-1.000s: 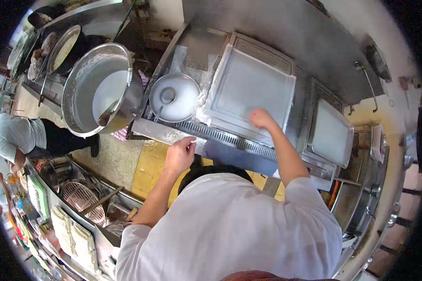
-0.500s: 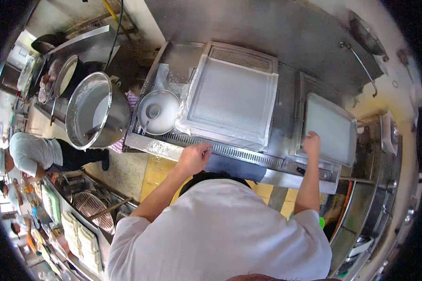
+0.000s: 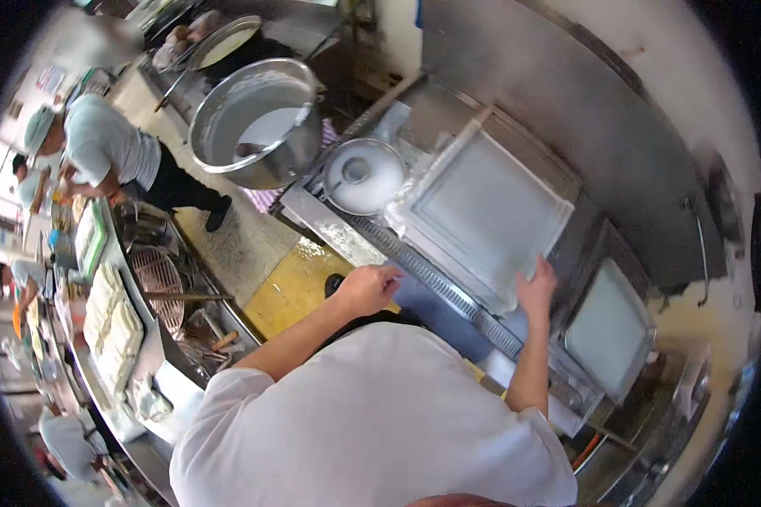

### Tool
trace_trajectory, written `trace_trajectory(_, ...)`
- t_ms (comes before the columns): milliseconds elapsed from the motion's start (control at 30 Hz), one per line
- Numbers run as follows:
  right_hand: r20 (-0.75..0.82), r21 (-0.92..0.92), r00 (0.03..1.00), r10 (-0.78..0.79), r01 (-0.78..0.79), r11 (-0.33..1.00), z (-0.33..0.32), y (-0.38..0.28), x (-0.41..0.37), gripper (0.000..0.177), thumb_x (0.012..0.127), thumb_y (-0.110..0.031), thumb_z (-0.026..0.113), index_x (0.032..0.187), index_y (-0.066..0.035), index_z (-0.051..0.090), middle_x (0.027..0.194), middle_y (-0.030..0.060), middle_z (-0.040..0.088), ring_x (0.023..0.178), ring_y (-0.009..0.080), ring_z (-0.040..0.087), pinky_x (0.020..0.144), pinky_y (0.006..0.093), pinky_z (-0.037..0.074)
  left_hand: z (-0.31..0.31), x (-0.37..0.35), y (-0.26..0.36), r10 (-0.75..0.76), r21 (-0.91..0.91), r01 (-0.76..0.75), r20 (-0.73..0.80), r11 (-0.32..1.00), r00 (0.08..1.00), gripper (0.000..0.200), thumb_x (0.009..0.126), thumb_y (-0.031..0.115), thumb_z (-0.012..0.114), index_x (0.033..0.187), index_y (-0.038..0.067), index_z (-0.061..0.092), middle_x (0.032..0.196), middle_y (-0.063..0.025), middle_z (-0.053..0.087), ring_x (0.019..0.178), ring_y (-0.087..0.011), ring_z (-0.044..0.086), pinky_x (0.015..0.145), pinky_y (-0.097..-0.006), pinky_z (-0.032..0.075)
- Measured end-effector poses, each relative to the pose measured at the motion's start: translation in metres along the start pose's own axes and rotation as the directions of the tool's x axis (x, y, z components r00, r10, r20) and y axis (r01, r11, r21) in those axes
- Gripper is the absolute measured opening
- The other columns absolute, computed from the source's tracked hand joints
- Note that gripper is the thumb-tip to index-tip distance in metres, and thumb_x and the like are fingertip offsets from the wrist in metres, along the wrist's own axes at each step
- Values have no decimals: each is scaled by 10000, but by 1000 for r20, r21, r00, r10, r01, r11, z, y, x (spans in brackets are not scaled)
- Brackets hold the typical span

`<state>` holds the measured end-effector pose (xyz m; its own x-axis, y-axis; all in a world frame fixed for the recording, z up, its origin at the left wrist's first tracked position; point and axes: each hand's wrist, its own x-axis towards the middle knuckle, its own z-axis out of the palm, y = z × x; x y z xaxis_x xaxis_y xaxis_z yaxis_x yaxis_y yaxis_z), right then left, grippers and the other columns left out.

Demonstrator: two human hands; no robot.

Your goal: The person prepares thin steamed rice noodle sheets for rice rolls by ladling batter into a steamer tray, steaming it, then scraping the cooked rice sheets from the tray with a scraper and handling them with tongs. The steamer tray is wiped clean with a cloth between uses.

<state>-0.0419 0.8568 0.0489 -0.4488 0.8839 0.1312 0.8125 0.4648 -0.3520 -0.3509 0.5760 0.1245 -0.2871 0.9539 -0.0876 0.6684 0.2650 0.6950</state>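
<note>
My left hand (image 3: 369, 290) hangs loosely curled in front of the counter's slotted front edge, with nothing showing between its fingers. My right hand (image 3: 537, 287) is at the near right corner of a square, cloth-lined steamer tray (image 3: 490, 207), its thumb and fingers apart. The tray's middle looks pale and smooth, and white cloth bunches along its left side. To the right of my right hand lies a second metal tray (image 3: 609, 329) holding a whitish, smooth layer. A round pan of white liquid (image 3: 365, 177) with a round metal ladle (image 3: 355, 170) stands left of the steamer tray.
A large steel pot (image 3: 300, 160) with white liquid stands to the left. A co-worker (image 3: 114, 144) bends over a side table bearing white folded cloths (image 3: 110, 329) and a wicker basket (image 3: 156, 279). A metal wall panel (image 3: 583, 110) rises behind the counter.
My right hand has moved left from the right tray to the corner of the steamer tray. The view has turned, and my left hand stays curled by the counter edge.
</note>
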Motion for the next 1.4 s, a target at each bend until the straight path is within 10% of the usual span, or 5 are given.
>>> trace_trajectory(300,47,502,836,-547,453,736,9,-368,34,867,825,-162,745,1547,-35,284,1531,275,345,1421,431,341,1180,471,292,-104,-45,-103,-21,-33,9,-370,999,929,219,856,84,679,1069,44,703,975,-163,696,823,-330,702,733,-400,569)
trace_trajectory(567,-73,176,245,-967,957,229,-10,-582,56,623,794,42,618,1396,-26,477,1445,246,434,1328,427,445,1053,456,456,-255,-62,-181,-46,27,86,-672,996,739,250,891,105,675,1140,72,672,1270,-144,603,872,-302,709,775,-395,573)
trace_trajectory(700,-3,183,317,-949,933,311,6,-629,87,144,814,2,615,954,-10,584,1134,209,617,970,398,656,830,495,550,-286,-46,-214,-59,127,195,-677,972,734,324,927,252,661,1204,83,650,1300,-145,585,957,-339,690,834,-432,558)
trace_trajectory(900,157,-246,656,-738,750,614,-35,-662,142,166,887,-152,613,899,-23,717,904,225,714,863,392,715,744,458,582,-288,-31,-238,-113,84,206,-609,975,785,373,951,388,631,1142,70,673,1216,-132,595,967,-375,672,838,-471,542)
trace_trajectory(1400,632,-369,445,-635,893,258,-90,-634,103,126,800,-70,629,797,-47,753,824,161,738,818,313,741,728,405,598,-275,-26,-232,-147,-29,178,-705,984,694,293,932,288,687,1103,50,686,1186,-115,605,877,-311,694,791,-413,544)
